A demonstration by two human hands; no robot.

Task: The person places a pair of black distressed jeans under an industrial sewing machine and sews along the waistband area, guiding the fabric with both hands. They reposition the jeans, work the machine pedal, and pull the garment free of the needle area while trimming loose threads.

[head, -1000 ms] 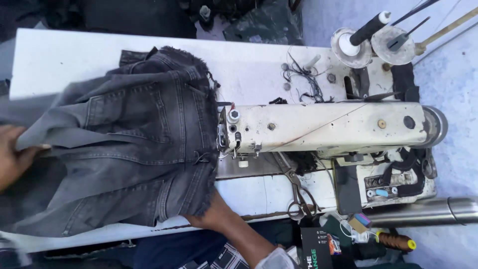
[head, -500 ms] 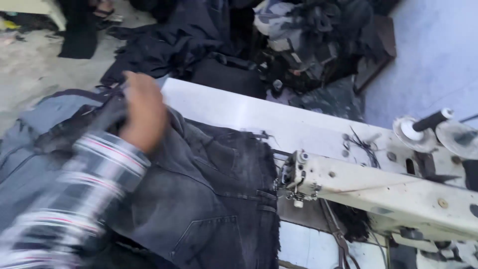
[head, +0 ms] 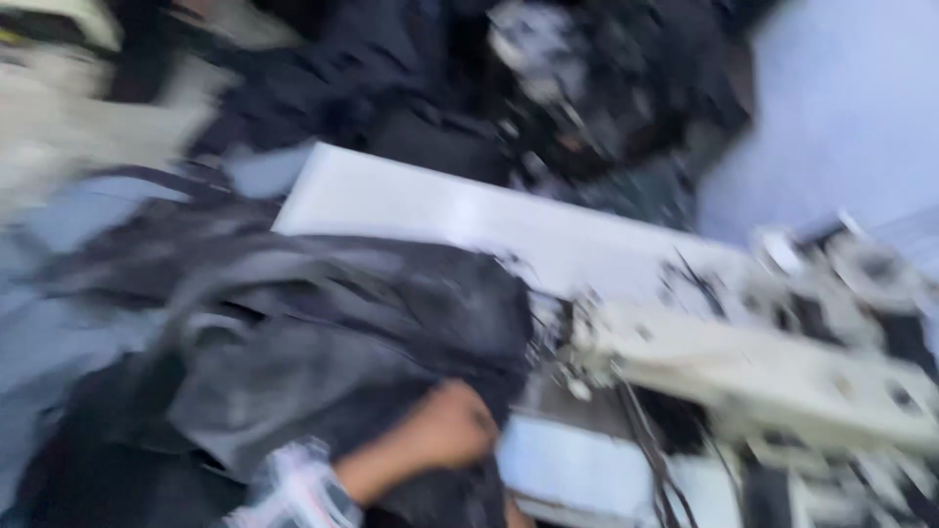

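The view was heavily blurred. A dark grey denim garment (head: 323, 332) lay bunched over the left part of the white tabletop (head: 469, 215), its folds spilling past the near edge and toward the left side of the frame. One hand (head: 440, 430) showed low in the middle, its wrist in a checked sleeve cuff (head: 298, 489); which hand it was could not be told for sure from the blur, though it seemed to be the right. It rested on the near edge of the denim, its grip curled against the cloth, but whether the fingers pinched a fold or merely pressed on it could not be told. The other hand was out of view.

Just to the right of the garment stood a cream-coloured industrial sewing machine (head: 763, 376), its long arm running toward the right edge, with the needle end close beside the denim's raw edge. Dark thread ends (head: 699, 279) lay on the tabletop behind the machine. Beyond the far edge of the tabletop a heap of dark clothes (head: 548, 88) was piled, and a pale blue surface (head: 831, 108) filled the upper right corner
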